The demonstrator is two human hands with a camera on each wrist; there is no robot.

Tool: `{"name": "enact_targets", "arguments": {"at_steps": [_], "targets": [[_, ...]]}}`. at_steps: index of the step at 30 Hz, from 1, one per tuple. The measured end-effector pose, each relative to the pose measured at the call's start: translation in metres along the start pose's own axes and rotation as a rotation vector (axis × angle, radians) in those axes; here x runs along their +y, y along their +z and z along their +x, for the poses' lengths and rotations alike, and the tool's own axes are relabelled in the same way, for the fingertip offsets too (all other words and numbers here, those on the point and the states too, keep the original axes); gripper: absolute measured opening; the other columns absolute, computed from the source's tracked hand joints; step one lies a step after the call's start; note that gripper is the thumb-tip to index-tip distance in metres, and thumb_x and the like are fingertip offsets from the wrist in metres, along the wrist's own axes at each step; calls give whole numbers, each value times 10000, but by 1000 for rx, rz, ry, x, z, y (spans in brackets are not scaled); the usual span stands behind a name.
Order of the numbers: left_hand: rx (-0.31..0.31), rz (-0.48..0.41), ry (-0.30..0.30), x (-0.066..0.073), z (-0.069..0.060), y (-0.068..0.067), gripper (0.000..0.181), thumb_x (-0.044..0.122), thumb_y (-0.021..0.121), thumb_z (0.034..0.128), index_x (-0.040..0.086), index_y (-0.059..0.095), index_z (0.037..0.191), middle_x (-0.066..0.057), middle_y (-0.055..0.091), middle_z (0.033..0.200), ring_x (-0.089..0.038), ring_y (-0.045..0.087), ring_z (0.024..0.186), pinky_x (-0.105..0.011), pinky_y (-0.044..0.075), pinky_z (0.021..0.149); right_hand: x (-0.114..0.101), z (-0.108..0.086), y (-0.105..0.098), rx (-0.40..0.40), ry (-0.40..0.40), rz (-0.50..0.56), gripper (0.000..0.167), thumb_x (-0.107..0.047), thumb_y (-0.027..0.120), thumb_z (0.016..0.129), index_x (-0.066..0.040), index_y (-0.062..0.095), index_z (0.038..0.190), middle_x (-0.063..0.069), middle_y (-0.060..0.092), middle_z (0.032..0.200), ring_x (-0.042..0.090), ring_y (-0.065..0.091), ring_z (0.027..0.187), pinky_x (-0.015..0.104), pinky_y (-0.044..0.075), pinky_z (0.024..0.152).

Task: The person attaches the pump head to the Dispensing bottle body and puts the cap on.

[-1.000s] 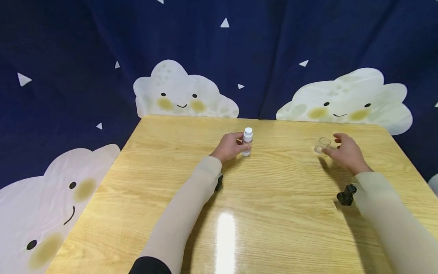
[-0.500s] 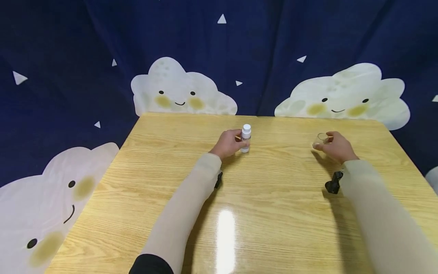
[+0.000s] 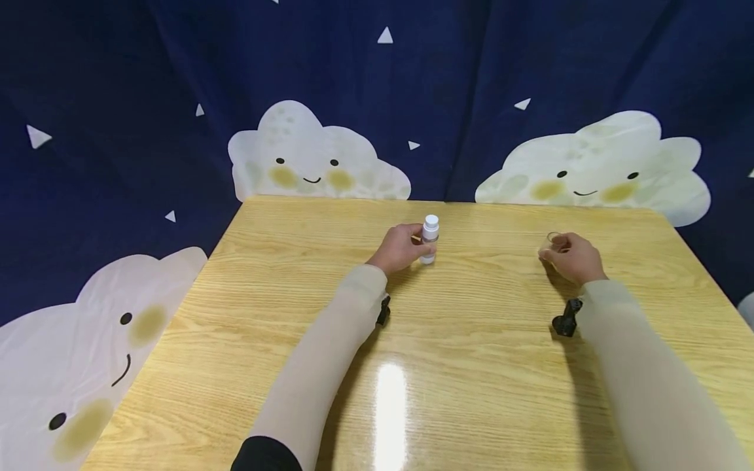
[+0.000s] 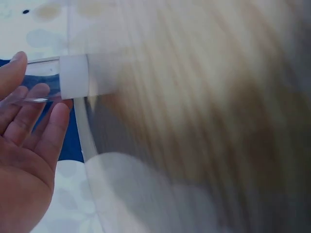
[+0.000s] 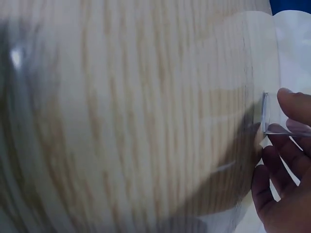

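Note:
My left hand (image 3: 397,250) grips a small upright bottle (image 3: 430,228) near the back middle of the table, thumb on the near side. The bottle has a white cap and a pale lower end. In the left wrist view, a clear section of the bottle (image 4: 43,68) shows between the thumb and fingers, with a white band (image 4: 74,76) toward the tabletop. Farther right, my right hand (image 3: 577,260) holds a small clear cup (image 5: 273,114) between thumb and fingers. Mostly the cup's rim shows in the head view; the hand hides its side. Whether either base touches the table, I cannot tell.
The light wooden table (image 3: 471,340) has a bright reflection at its near middle. A dark blue curtain (image 3: 353,72) with smiling clouds hangs behind its far edge and along the left. Each wrist bears a small black camera (image 3: 567,318).
My right hand has moved left and closed its thumb and fingers around the clear cup, which earlier stood partly uncovered beside it. The left hand keeps its grip on the bottle, nearly unmoved.

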State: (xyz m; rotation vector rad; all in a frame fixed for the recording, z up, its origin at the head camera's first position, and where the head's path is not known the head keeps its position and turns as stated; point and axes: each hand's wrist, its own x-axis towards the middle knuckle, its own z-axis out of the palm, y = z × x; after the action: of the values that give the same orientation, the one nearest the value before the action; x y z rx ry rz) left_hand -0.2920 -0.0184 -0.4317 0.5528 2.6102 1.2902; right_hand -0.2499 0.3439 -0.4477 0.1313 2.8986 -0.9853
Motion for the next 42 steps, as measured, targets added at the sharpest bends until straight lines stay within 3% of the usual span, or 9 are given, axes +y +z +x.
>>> {"name": "enact_targets", "arguments": {"at_steps": [12, 24, 34, 42], "targets": [[-3, -18, 42, 6, 16, 18, 337, 199, 729, 909, 98, 681, 1227, -74, 701, 1207, -236, 696, 1091, -259, 575, 889, -3, -4, -1, 32, 5, -32, 595, -379, 530, 1007, 98, 457, 1356, 320, 534, 1244, 486, 513, 1144, 602, 460, 901], [1, 6, 17, 11, 15, 19, 361, 211, 713, 925, 104, 662, 1266, -71, 694, 1229, -227, 690, 1101, -256, 570, 900, -3, -2, -6, 20, -38, -92, 583, -368, 546, 1002, 116, 482, 1319, 326, 567, 1199, 475, 549, 1084, 575, 477, 841], [19, 33, 30, 7, 15, 21, 359, 225, 721, 919, 116, 670, 1258, -60, 704, 1207, -206, 701, 1080, -227, 573, 868, -5, -5, -8, -12, -29, -57, 655, -419, 537, 1000, 100, 436, 1387, 323, 532, 1267, 495, 514, 1147, 577, 486, 843], [-12, 26, 48, 8, 16, 17, 351, 206, 732, 909, 85, 668, 1232, -90, 696, 1189, -236, 690, 1079, -265, 565, 906, -10, -7, -8, 40, -101, -56, 600, -378, 555, 1003, 66, 452, 1392, 306, 534, 1266, 509, 534, 1185, 573, 523, 840]]}}
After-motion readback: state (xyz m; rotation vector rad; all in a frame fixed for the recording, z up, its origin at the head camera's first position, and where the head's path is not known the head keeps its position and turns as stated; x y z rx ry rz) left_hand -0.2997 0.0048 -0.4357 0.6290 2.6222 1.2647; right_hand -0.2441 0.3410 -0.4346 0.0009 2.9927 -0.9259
